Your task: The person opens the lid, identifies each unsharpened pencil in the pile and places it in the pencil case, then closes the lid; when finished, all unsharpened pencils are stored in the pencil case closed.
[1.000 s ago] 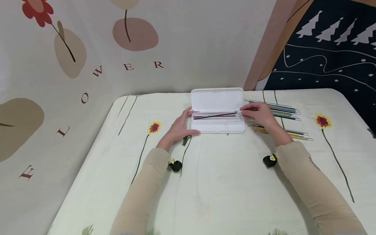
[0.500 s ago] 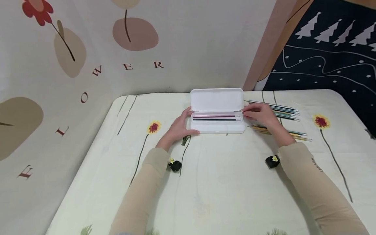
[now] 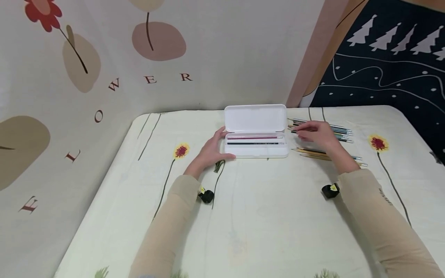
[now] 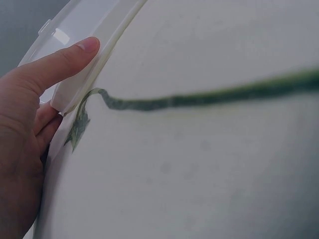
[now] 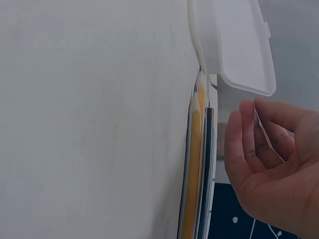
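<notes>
- Head view: back pencils [image 3: 342, 131] lie just right of the white case [image 3: 257, 151], points towards it, long axes running sideways.
- The right hand [image 3: 318, 133], nearer, is over them, fingers loosely bent; no pencil shows in its grip, contact unclear.
- The left hand [image 3: 211, 151] holds the case's left end between thumb and fingers.

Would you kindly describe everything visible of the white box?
The white box looks like plastic, with rounded corners and a small tab on its lid. The lid is open along the far side; the shallow base lies flat on the pale cloth, holding dark and reddish pencils lengthwise. The left hand holds its left end; the right hand is apart.
</notes>
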Demonstrator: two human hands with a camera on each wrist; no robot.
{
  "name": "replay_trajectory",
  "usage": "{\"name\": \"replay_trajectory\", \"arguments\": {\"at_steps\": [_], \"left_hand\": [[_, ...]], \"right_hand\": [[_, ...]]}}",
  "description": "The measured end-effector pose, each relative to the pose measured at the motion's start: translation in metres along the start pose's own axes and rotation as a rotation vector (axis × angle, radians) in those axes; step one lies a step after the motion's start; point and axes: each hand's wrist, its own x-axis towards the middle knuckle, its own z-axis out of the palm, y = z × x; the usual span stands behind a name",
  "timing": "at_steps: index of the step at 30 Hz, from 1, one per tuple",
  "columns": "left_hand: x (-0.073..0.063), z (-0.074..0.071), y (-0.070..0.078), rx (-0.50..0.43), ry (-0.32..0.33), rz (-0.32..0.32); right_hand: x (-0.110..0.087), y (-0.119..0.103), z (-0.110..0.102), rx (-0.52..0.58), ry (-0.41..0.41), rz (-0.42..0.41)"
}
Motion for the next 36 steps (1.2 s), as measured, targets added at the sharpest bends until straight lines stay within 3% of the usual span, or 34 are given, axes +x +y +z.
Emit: {"name": "replay_trajectory", "arguments": {"at_steps": [26, 36], "left_hand": [[-0.002, -0.001, 0.003, 0.003, -0.007, -0.007], [-0.002, -0.001, 0.005, 0.009, -0.003, -0.005]], "right_hand": [[-0.015, 0.024, -0.044, 0.003, 0.097, 0.014], [-0.023, 0.038, -0.062, -0.063, 0.146, 0.12]]}}
